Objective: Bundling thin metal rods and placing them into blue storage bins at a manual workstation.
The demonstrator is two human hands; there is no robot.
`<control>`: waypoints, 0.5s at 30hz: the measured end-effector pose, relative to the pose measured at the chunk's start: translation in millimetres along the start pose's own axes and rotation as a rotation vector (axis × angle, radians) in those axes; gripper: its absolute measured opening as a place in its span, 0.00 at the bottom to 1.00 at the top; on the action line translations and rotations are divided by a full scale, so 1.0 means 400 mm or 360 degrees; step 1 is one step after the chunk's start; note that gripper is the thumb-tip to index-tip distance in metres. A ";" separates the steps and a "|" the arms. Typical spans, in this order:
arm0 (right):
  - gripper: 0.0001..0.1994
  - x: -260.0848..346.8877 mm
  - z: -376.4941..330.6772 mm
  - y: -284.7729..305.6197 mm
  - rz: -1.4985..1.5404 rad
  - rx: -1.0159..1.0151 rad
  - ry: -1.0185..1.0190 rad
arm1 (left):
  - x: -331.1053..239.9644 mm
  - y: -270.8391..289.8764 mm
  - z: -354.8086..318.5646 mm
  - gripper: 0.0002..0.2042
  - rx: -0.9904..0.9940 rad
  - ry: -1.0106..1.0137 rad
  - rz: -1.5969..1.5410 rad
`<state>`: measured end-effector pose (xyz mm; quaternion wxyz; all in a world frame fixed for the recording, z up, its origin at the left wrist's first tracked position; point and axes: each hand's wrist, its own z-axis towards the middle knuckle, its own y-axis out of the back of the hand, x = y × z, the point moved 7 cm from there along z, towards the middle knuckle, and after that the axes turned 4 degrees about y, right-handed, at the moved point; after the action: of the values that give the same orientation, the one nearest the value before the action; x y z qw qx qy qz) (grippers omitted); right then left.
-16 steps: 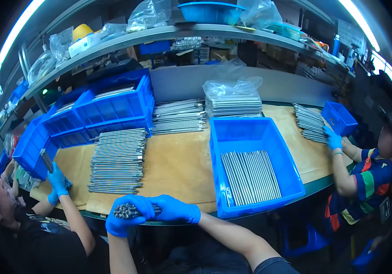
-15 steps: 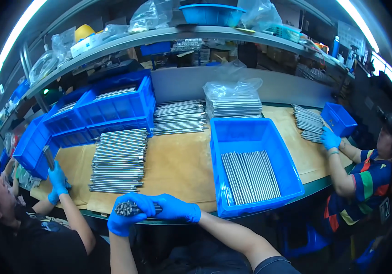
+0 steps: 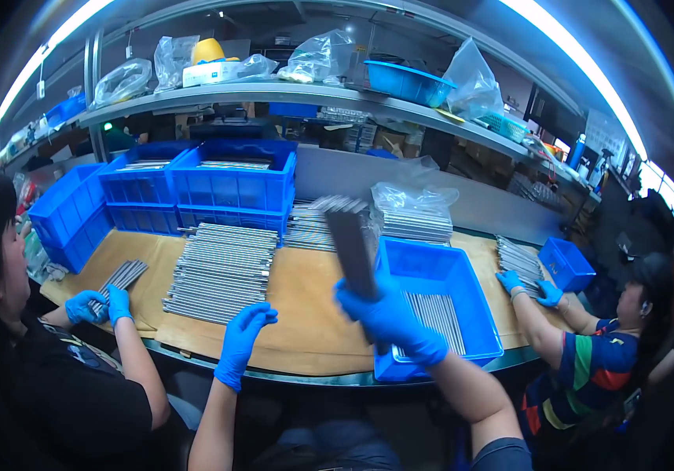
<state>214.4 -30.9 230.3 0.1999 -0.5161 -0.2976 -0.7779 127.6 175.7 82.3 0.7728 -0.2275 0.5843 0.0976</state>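
My right hand (image 3: 392, 318), in a blue glove, is closed around a bundle of thin metal rods (image 3: 350, 247). The bundle stands nearly upright above the left rim of a blue bin (image 3: 482, 314) and is smeared by motion. Inside that bin lies a row of metal rods (image 3: 435, 314), partly hidden by my right forearm. My left hand (image 3: 244, 341), also gloved in blue, is empty with its fingers loosely bent and thumb apart. It hovers at the near edge of a wide pile of metal rods (image 3: 219, 271) on the brown table covering (image 3: 313, 314).
Stacked blue bins (image 3: 231, 188) with rods stand at the back left. Behind my right hand are more rods (image 3: 305, 228) and a plastic-covered stack (image 3: 415, 220). A co-worker's gloved hands (image 3: 101, 304) hold rods at left; another's hands (image 3: 529, 289) touch rods beside a small blue bin (image 3: 566, 265).
My hands have parted: the left has let go of the rod bundle, and the right has raised it, tilting it upright. The left co-worker has lowered their rods to the table. My view has shifted.
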 end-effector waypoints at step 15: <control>0.07 -0.650 -0.112 0.514 -0.0298 -0.0212 -0.1159 | 0.135 0.042 -0.083 0.08 -0.0491 -0.0393 0.1176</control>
<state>411.4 -212.8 30.4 -0.0249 -0.7412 -0.3440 -0.5760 108.1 168.8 20.2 0.7071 -0.1022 0.5081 0.4811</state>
